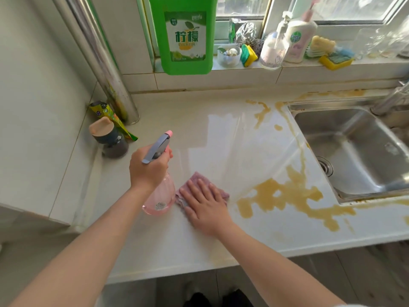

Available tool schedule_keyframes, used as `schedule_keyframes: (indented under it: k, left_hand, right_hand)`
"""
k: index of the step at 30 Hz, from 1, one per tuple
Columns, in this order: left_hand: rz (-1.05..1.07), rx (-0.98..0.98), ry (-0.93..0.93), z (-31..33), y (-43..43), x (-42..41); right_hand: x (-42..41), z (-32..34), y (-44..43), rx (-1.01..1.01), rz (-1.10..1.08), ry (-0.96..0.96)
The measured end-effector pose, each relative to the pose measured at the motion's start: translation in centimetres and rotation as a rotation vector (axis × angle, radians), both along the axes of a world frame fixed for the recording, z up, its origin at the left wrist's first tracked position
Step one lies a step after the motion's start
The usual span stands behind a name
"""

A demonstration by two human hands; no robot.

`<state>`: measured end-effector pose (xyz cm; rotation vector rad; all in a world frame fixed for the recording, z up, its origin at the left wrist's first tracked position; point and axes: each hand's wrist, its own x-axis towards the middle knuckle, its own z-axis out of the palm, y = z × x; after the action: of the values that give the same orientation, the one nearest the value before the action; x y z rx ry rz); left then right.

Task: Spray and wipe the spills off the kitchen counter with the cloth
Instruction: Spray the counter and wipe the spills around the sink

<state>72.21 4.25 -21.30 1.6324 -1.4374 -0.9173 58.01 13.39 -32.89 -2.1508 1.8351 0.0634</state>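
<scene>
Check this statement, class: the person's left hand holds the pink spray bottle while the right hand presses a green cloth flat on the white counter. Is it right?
Not quite. The head view shows the cloth is pinkish-purple, not green. The rest holds: left hand grips the pink spray bottle, and right hand presses the cloth flat on the white counter.

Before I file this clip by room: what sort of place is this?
Most likely a home kitchen: a steel sink set in a spill-stained counter, with a green dish-soap jug and sponges on the windowsill.
</scene>
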Motion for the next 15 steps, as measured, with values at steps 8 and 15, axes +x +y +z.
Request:
schedule_keyframes:
  k: [8,15]
  left_hand:
    - [0.112,0.046,0.04,-0.4,3.8,1.9]
    - [0.2,0.034,0.019,-0.6,6.3,4.2]
  right_hand:
    - [-8.7,0.2,0.5,-0.052,-0.242,0.003]
    - [-9.5,0.1,-0.3,-0.03,-0.61,0.022]
